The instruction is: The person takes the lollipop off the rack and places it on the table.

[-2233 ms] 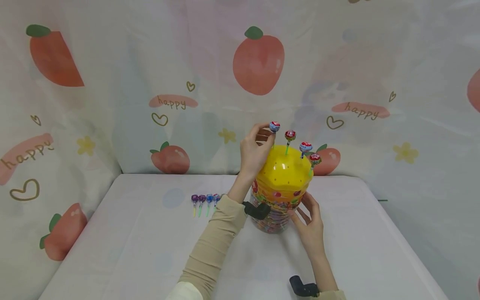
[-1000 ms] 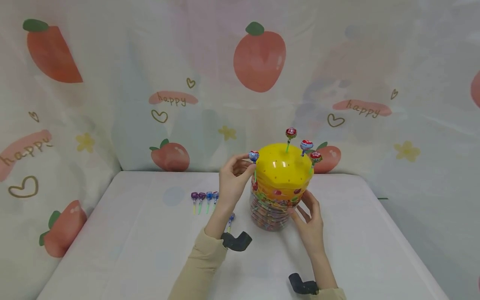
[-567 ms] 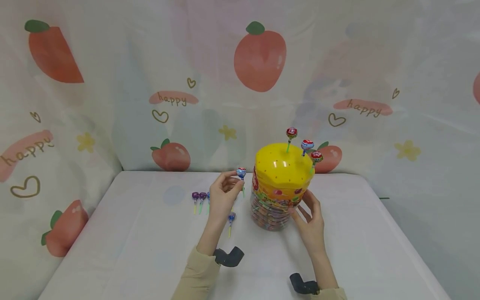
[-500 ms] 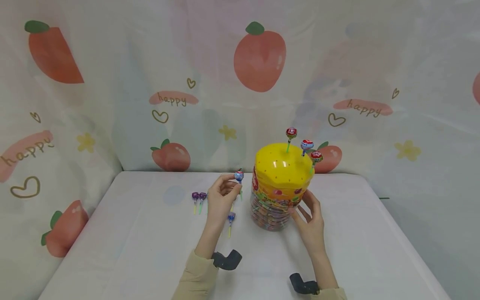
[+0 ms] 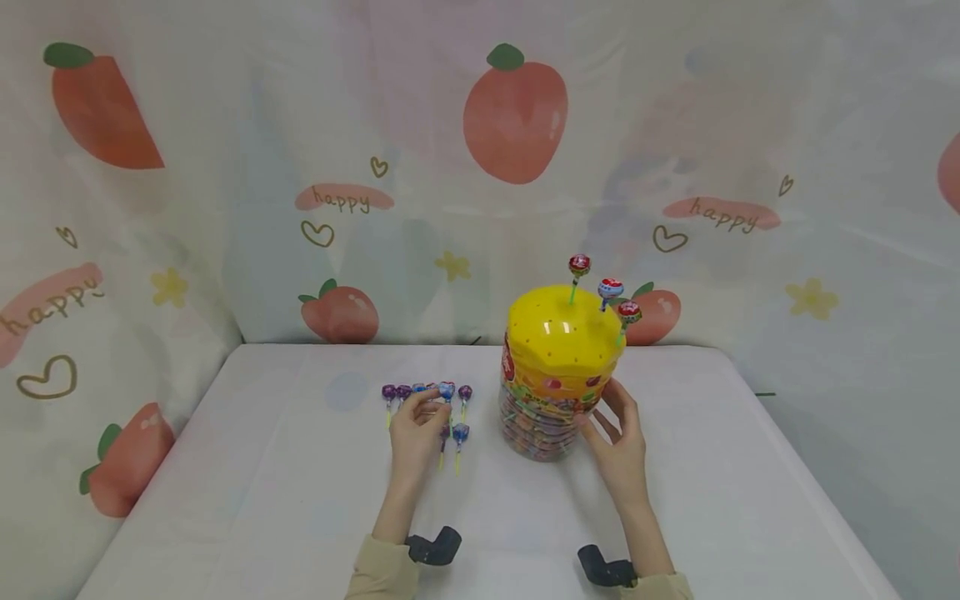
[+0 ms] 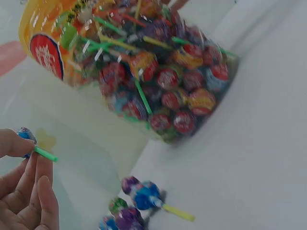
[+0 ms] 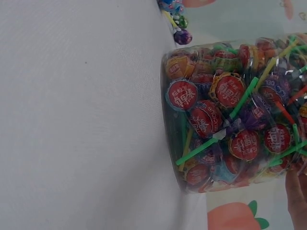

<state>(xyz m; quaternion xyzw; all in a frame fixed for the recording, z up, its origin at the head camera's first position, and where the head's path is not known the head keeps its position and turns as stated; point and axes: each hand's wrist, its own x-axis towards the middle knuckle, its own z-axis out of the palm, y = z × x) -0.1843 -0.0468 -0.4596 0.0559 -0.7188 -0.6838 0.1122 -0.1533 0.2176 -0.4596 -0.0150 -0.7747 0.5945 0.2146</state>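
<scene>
Between thumb and fingers, my left hand (image 5: 414,433) pinches a blue-wrapped lollipop (image 5: 447,389) by its upper part; its green stick (image 6: 47,154) points away from the fingers in the left wrist view. Beneath and around this hand, several lollipops (image 5: 461,433) lie on the white table, some partly hidden by it. A large clear candy jar (image 5: 534,427) full of wrapped lollipops stands upright at right, topped by a yellow lid (image 5: 558,333) with small holes. My right hand (image 5: 624,454) holds the jar's right side, fingers curving behind, thumb in front.
Three lollipops stand in the lid's far and right edge, among them a red one (image 5: 579,265) and a blue one (image 5: 610,289). Purple lollipops (image 5: 387,392) lie in the row at left. A fruit-printed cloth (image 5: 420,125) hangs behind the white table (image 5: 285,492).
My left hand has pulled a blue lollipop from the lid's left side and carried it left and down to the lollipops on the table. The right hand has stayed on the jar.
</scene>
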